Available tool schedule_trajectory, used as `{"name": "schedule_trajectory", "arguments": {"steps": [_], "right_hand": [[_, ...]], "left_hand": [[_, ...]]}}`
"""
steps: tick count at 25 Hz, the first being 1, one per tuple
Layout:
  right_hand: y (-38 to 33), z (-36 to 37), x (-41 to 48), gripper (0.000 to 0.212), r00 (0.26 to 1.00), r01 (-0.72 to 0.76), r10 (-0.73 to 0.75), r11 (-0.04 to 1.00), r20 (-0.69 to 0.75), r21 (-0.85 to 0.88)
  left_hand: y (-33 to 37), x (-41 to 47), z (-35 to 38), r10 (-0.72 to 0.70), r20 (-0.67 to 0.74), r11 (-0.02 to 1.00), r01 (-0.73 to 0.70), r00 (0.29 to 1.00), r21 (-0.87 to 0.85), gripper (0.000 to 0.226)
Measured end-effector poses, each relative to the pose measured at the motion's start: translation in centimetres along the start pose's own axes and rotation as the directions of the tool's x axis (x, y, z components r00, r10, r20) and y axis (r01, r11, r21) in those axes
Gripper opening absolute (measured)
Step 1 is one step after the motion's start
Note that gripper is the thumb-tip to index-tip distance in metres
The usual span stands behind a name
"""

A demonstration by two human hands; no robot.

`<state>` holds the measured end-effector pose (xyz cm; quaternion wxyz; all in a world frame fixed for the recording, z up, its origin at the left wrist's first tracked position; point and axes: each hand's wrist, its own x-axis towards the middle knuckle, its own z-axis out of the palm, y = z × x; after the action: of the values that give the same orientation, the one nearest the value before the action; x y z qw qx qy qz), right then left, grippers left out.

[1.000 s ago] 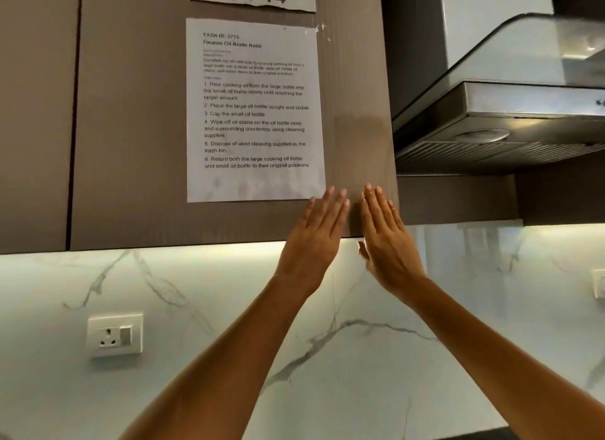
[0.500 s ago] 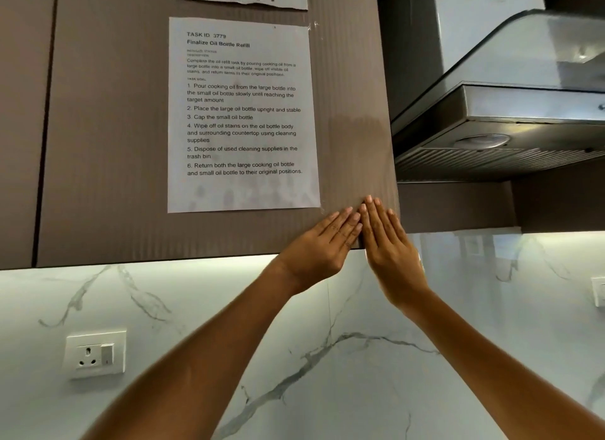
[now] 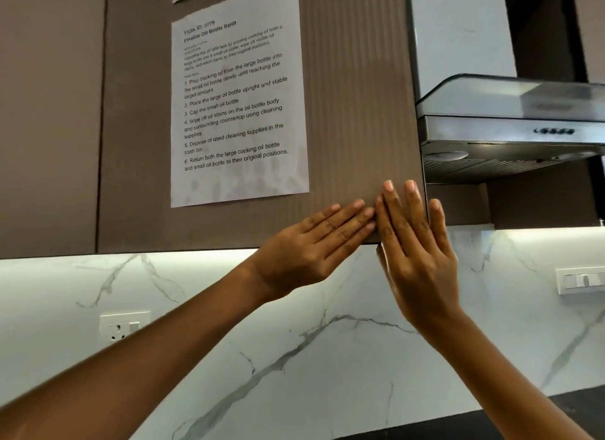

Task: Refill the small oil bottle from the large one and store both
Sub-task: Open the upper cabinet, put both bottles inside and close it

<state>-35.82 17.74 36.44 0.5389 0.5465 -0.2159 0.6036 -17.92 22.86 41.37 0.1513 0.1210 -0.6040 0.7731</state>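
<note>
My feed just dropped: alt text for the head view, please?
The left hand and right hand rest flat, fingers straight, on the lower right corner of a brown cabinet door, near a taped task sheet. A range hood is at right, marble backsplash below.

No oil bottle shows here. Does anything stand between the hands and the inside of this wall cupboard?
Yes: the cupboard door, which looks shut. The left hand and right hand lie flat on its lower right corner, fingers straight. What is behind the door cannot be seen.
</note>
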Motion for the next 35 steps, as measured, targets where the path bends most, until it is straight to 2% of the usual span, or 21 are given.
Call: {"name": "schedule_trajectory", "arguments": {"steps": [2,4,7,9,11,13,15,17,19,22,25,29,32,35], "right_hand": [[-1.1,-2.6,1.4,0.047,0.998,-0.017,0.023,0.997,-0.066,0.08],[-2.6,-5.3,3.0,0.049,0.991,-0.05,0.079,0.969,-0.111,0.243],[-5.9,-9.1,6.0,0.051,0.978,-0.039,0.143,0.843,-0.154,0.536],[-8.2,-10.8,7.7,0.051,0.968,0.021,0.136,0.79,-0.209,0.613],[-10.8,-12.0,9.4,0.048,0.952,0.051,0.183,0.693,-0.243,0.72],[-13.6,-12.5,10.9,0.051,0.941,0.044,0.247,0.592,-0.232,0.805],[-16.9,-12.9,12.4,0.052,0.935,0.048,0.282,0.497,-0.214,0.866],[-20.6,-13.5,13.8,0.047,0.927,0.051,0.328,0.372,-0.183,0.927],[-23.9,-14.2,15.0,0.042,0.912,0.054,0.387,0.215,-0.136,0.975],[-28.3,-15.3,16.2,0.052,0.901,0.04,0.431,0.04,-0.054,0.998],[-31.6,-15.8,17.4,0.048,0.896,0.029,0.443,-0.011,-0.021,1.0],[-35.3,-15.5,19.0,0.049,0.892,0.02,0.451,-0.03,-0.004,0.999],[-38.1,-15.5,19.9,0.06,0.896,-0.009,0.444,-0.02,0.017,1.0],[-40.8,-15.5,20.5,0.062,0.915,-0.044,0.401,-0.002,0.041,0.999]], "left_hand": [[-0.7,0.7,-2.8,-0.005,-0.018,1.0,0.005,1.0,0.001,0.037],[-1.6,0.9,-5.7,-0.025,-0.033,1.0,0.025,0.999,0.007,0.043],[-2.9,0.4,-10.6,-0.099,0.008,0.995,0.099,0.995,0.006,0.058],[-3.8,0.1,-13.7,-0.148,0.014,0.989,0.148,0.989,0.021,0.064],[-5.0,0.0,-17.3,-0.21,0.003,0.978,0.21,0.978,0.007,0.077],[-6.5,-0.2,-21.0,-0.251,0.013,0.966,0.251,0.968,-0.053,0.091],[-8.2,-0.7,-24.5,-0.255,0.078,0.963,0.26,0.964,-0.063,0.095],[-10.1,-1.4,-28.1,-0.218,0.18,0.975,0.223,0.959,-0.011,0.093],[-11.5,-1.8,-31.4,-0.147,0.322,0.988,0.124,0.935,0.09,0.085],[-13.4,-1.7,-36.0,-0.013,0.532,0.981,-0.092,0.847,0.17,0.059],[-14.7,-2.1,-39.0,0.015,0.673,0.953,-0.215,0.739,0.214,0.049],[-15.0,-3.7,-41.3,-0.054,0.771,0.904,-0.297,0.635,0.307,0.041],[-14.8,-5.9,-42.6,-0.14,0.806,0.861,-0.332,0.575,0.386,0.039],[-14.8,-8.4,-43.2,-0.27,0.818,0.819,-0.324,0.508,0.472,0.04]]}}
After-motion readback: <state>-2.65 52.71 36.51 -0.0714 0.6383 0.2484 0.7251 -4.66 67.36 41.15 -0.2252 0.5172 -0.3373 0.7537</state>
